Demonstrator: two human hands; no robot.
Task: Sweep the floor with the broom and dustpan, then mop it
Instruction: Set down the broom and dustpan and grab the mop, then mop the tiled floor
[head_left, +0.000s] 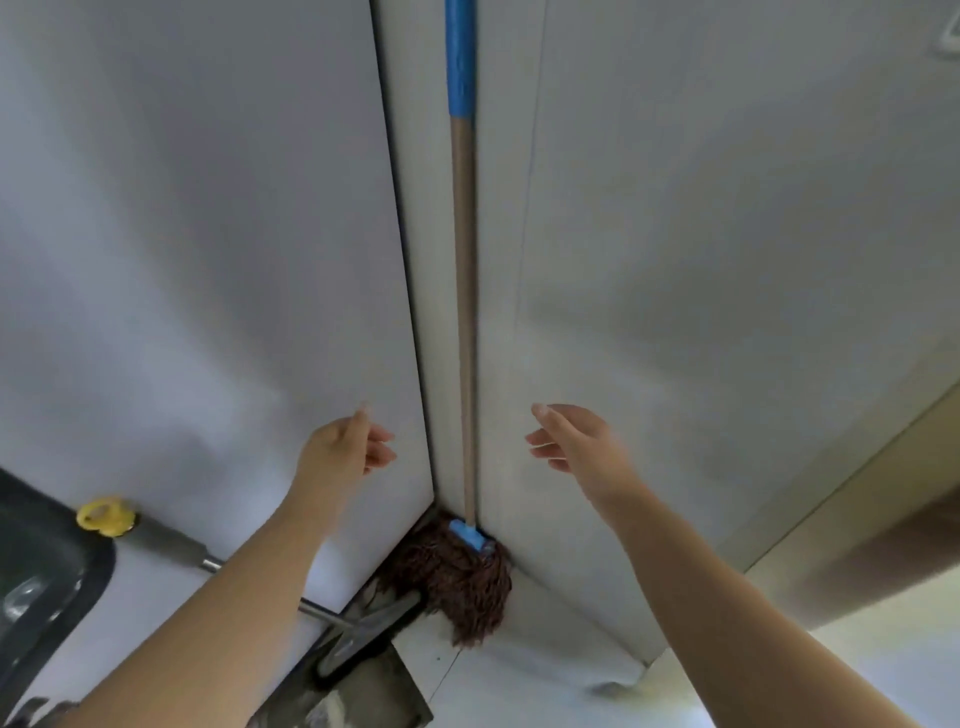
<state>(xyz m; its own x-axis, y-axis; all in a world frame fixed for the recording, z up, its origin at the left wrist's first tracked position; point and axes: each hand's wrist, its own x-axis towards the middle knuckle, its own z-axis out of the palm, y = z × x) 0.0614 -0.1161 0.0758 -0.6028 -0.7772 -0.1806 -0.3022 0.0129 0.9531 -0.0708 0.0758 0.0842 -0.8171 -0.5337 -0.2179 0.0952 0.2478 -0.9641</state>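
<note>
A mop (464, 312) stands upright in the wall corner, with a tan shaft, a blue grip at the top and a brown stringy head (457, 582) on the floor. My left hand (345, 447) is open to the left of the shaft, fingers apart and not touching it. My right hand (576, 439) is open to the right of the shaft, also apart from it. A metal dustpan (358, 670) lies on the floor at the lower left, its handle with a yellow end cap (105, 515) leaning along the left wall.
White wall panels meet at the corner behind the mop. A dark rounded object (41, 582) sits at the far left edge. A beige door or cabinet edge (883, 519) is at the right. Pale floor tile (519, 691) lies below the mop head.
</note>
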